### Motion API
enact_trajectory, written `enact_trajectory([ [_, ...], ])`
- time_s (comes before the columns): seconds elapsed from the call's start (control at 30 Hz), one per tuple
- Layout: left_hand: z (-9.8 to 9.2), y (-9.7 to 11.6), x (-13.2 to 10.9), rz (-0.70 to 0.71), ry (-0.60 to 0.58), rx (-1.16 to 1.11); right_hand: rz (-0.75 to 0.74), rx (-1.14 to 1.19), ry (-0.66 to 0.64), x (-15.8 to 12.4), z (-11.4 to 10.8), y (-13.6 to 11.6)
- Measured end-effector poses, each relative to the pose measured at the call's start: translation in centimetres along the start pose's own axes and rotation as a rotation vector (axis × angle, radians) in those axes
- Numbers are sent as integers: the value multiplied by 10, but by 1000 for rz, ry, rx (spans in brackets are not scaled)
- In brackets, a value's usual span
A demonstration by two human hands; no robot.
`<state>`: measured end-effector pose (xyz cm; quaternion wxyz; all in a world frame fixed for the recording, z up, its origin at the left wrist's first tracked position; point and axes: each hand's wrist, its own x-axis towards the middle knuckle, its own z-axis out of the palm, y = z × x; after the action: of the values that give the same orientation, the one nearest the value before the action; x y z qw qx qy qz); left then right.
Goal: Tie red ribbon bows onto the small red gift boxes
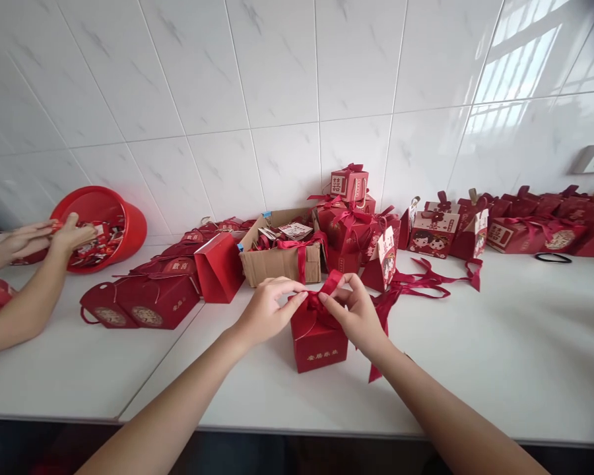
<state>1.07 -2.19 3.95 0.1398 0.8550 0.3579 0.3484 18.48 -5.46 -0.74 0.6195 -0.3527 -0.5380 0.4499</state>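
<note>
A small dark red gift box (321,349) with gold characters stands upright on the white table in front of me. On its top sits a red ribbon (332,284) looped into a bow. My left hand (272,307) pinches the ribbon at the bow's left side with thumb and finger. Opposite it, my right hand (357,310) grips the ribbon's raised loop on the right. A ribbon tail hangs down beside the box, partly behind my right hand. The knot itself is partly covered by my fingers.
Behind the box are an open cardboard box (282,264) of ribbons and cards, and stacked red gift boxes (349,224). Loose ribbons (426,280) lie to the right. At left, another person's hands (64,237) reach into a red bucket (133,227) beside more boxes (161,300).
</note>
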Motion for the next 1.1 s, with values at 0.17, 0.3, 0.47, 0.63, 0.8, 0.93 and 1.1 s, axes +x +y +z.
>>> enact_trajectory([
  [0.17, 12, 4, -5, -31, 17, -181, -37, -20, 42, -2, 0, -1],
  [0.3, 17, 3, -2, -68, -18, -339, -59, -90, 18, -2, -2, -3],
  [0.47, 21, -1, 2, -56, 12, -221, -139, -335, 102, -4, -2, -6],
  [0.63, 22, -3, 1, -23, 95, -120, -170, -588, 37, -3, -7, -8],
  [0.8, 15, -3, -4, -57, 20, -113, -143, -641, 33, -2, -12, -4],
  [0.93, 17, -1, -8, -45, 49, -121, -20, -522, -17, -1, -15, -5],
  [1.1, 30, -4, -2, 33, 109, -194, 127, -361, -187, 0, -16, -10],
])
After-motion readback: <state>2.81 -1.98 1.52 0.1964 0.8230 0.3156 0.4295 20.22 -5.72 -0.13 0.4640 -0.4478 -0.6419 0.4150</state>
